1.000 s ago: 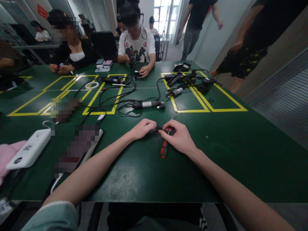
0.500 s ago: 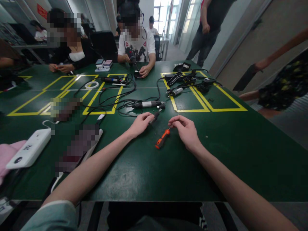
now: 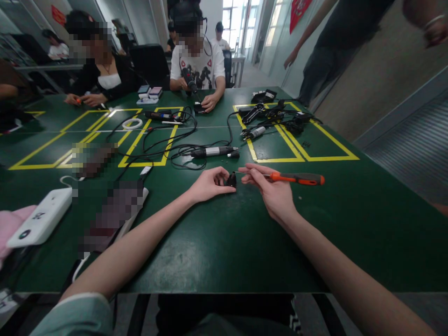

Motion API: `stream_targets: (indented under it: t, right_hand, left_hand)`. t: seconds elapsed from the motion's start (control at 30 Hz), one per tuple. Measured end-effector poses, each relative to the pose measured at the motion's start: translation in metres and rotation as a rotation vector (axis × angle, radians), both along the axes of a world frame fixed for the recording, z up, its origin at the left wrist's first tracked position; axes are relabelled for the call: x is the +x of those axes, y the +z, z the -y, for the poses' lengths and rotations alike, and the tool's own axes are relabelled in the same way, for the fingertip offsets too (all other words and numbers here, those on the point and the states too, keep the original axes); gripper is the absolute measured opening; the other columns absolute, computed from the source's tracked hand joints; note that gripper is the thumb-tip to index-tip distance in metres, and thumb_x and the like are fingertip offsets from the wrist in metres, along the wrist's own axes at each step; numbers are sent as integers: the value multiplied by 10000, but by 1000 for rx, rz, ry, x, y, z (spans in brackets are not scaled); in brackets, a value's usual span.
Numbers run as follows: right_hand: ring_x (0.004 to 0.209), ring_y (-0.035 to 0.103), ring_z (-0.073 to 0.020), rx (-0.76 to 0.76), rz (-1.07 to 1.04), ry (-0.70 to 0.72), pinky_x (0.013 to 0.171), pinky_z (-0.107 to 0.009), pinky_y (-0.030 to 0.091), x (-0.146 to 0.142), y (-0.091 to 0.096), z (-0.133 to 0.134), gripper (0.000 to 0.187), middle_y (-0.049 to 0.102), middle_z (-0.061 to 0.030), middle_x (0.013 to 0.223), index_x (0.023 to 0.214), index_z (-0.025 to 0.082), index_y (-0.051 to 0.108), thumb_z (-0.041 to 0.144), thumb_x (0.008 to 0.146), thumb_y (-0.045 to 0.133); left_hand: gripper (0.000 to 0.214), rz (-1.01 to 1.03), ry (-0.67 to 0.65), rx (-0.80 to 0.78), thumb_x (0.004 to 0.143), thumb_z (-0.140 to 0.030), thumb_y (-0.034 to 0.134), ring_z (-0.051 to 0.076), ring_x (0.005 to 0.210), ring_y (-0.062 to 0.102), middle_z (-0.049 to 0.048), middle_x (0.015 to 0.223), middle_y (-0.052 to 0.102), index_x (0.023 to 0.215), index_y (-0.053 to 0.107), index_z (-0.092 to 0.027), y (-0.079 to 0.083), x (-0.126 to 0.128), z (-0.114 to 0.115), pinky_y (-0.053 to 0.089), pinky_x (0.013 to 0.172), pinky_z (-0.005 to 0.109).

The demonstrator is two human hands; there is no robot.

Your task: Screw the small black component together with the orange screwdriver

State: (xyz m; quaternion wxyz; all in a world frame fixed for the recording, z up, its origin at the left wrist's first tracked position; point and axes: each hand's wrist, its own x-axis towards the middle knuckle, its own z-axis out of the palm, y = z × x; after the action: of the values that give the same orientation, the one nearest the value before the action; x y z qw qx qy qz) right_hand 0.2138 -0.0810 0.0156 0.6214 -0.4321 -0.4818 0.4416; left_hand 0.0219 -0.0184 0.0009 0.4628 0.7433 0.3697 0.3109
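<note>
My left hand [image 3: 209,183] pinches a small black part [image 3: 231,179] just above the green table [image 3: 224,242]. My right hand [image 3: 273,190] grips an orange-and-black screwdriver [image 3: 297,178] by its shaft. The handle points right and the thin metal tip points left toward the black part. The two hands sit close together near the middle of the table. A black and silver power tool [image 3: 214,151] with its cord lies just beyond them.
Tangled black cables [image 3: 168,140] and more tools [image 3: 266,114] lie inside yellow taped boxes farther back. A white device [image 3: 40,219] and a pink cloth [image 3: 10,228] sit at the left. Two people are seated across the table; others walk by on the right.
My right hand has swung the screwdriver round so its handle points right and its tip faces the black part. My left hand has drawn the part a little nearer.
</note>
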Motion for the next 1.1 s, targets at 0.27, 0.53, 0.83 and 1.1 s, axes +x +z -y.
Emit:
stream_targets:
  t: [0.27, 0.53, 0.83, 1.1]
  right_hand:
    - [799, 664, -169, 217, 267, 113, 766, -337, 576, 6, -4, -1, 228, 702, -16, 889, 1093, 259, 595, 432, 968, 675]
    - [865, 739, -180, 164, 245, 224, 908, -408, 605, 10, 10, 7, 250, 771, -42, 1001, 1020, 275, 472, 456, 995, 643]
    - [583, 694, -160, 166, 250, 69, 591, -306, 588, 12, 12, 4, 418, 758, -31, 725, 893, 222, 583, 635, 944, 627]
    - [578, 553, -137, 114, 441, 243, 567, -288, 470, 9, 9, 6, 410, 637, 17, 661, 972, 212, 614, 606, 1012, 511]
  left_hand:
    - [567, -18, -84, 34, 690, -333, 866, 120, 725, 578, -5, 859, 666, 1185, 667, -141, 4, -1, 1, 432, 674, 237]
    - [447, -52, -100, -28, 725, -291, 810, 100, 650, 532, -33, 716, 640, 1129, 757, -107, 6, -3, 0, 402, 632, 223]
    - [357, -19, -137, -72, 673, -312, 884, 110, 671, 601, -7, 761, 701, 950, 758, -126, 6, -1, 0, 451, 678, 238]
    - [346, -20, -132, -61, 673, -337, 874, 107, 658, 585, -17, 744, 684, 918, 736, -135, 7, -1, 1, 446, 673, 241]
